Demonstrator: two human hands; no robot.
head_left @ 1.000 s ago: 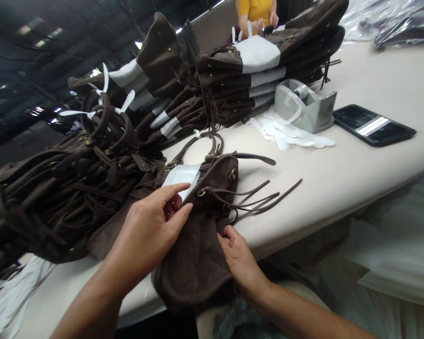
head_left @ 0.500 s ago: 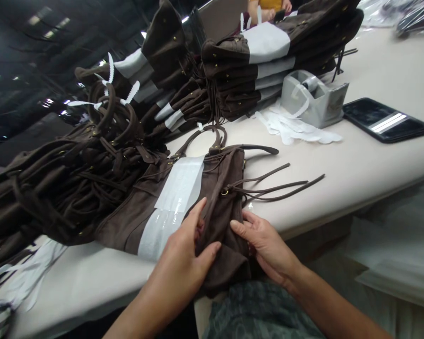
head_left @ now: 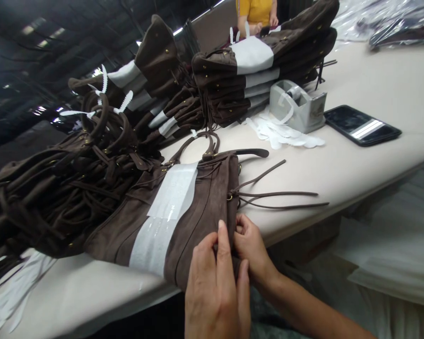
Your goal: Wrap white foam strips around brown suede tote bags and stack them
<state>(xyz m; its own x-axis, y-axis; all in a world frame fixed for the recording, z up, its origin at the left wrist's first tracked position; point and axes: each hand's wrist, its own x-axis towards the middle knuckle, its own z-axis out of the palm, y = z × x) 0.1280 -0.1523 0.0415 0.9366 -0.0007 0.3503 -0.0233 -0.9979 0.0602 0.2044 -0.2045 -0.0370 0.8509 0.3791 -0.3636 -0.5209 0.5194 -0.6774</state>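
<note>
A dark brown handbag (head_left: 205,197) lies at the table's front edge, its handles pointing away from me. Around its middle runs a white paper band (head_left: 169,197), with shiny clear tape on it. Thin brown cords hang from the bag's right side over the table. My left hand (head_left: 217,278) rests on the bag's lower right part, fingers stretched out over the surface. At the bag's right side edge, my right hand (head_left: 249,245) has its fingers closed on the folded side; some fingertips are hidden behind the bag.
A heap of brown bags (head_left: 56,188) lies to the left, with banded stacks (head_left: 226,89) behind. Further right are a grey tape dispenser (head_left: 298,106), white paper strips (head_left: 282,134) and a black tablet (head_left: 362,125). A person in yellow (head_left: 256,14) stands at the far side.
My left hand has moved right and turned flatter onto the bag's right side. The folded side now lies smoother, and my right hand has curled closer around its edge. The view has shifted slightly.
</note>
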